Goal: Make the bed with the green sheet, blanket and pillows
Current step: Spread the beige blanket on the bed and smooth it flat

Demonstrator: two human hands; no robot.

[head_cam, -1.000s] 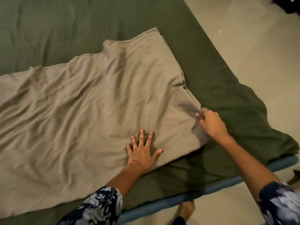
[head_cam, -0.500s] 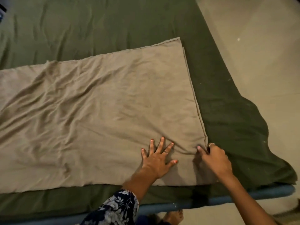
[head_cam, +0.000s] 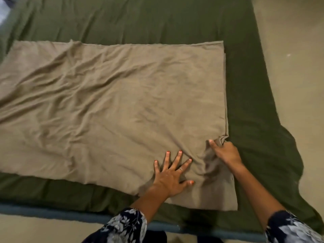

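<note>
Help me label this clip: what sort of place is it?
Most likely a bedroom. A green sheet covers a low mattress on a bare floor, and two hands, left and right, smooth a tan blanket over it.

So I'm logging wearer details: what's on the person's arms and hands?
Both forearms are bare below dark navy sleeves with a pale floral print. The left hand has orange-red nail polish and a small ring; the right hand also wears a ring.

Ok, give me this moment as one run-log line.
stage: smoothing tan blanket on green sheet | left hand: flat, fingers spread, pressing blanket | right hand: pinching blanket's right edge | pillows: not in view
</note>
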